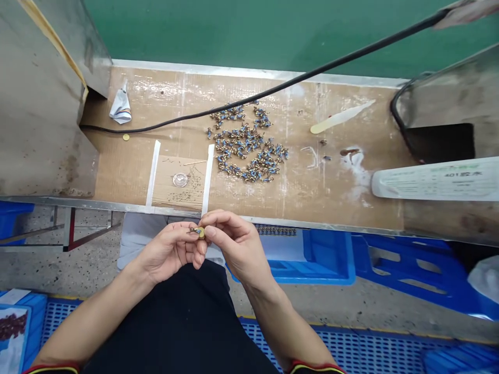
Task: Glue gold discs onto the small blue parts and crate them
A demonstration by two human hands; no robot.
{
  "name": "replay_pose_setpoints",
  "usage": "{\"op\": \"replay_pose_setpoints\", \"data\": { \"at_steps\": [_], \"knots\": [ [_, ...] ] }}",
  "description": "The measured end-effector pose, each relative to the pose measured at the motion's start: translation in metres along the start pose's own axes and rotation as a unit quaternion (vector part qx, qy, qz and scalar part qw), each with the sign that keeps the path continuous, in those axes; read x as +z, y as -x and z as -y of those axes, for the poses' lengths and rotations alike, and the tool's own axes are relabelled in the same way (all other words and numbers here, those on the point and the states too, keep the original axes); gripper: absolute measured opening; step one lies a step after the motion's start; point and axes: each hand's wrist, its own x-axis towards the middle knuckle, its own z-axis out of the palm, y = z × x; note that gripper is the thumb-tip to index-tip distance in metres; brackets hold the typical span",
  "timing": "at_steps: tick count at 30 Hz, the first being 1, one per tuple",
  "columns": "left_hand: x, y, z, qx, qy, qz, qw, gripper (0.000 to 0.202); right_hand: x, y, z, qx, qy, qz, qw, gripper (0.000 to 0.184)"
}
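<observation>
Across the cardboard-topped bench [312, 182] a black cable [273, 91] runs from far right to left, and a white bottle [436, 179] lies on its side at the right edge. Mid-bench sits a loose heap of small blue-and-brass parts [247, 148]. Just below the near rim, over the lap, the left hand [167, 252] and right hand [234, 244] meet, each grip pinched shut on one small brass piece [198, 231] held between the fingertips. One piece is in hand and many lie on the bench; which of them are finished cannot be told.
</observation>
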Motion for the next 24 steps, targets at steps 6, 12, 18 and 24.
{"op": "replay_pose_setpoints", "data": {
  "at_steps": [6,12,18,24],
  "knots": [
    [0.003,-0.003,0.0,0.015,-0.011,-0.02,1.0,0.027,0.002,0.001,0.002,-0.026,0.022,-0.016,0.999,0.016],
    [0.005,-0.001,0.002,0.044,-0.083,-0.069,0.993,0.034,-0.007,0.005,0.007,-0.244,0.227,-0.012,0.943,0.023],
    [0.019,-0.016,0.011,0.003,-0.195,-0.027,0.98,0.033,-0.028,0.033,0.001,-0.271,0.248,-0.061,0.928,0.02],
    [0.024,-0.027,0.027,-0.002,-0.313,0.014,0.95,0.044,-0.111,0.07,-0.045,-0.112,0.262,-0.353,0.891,0.016]
  ]
}}
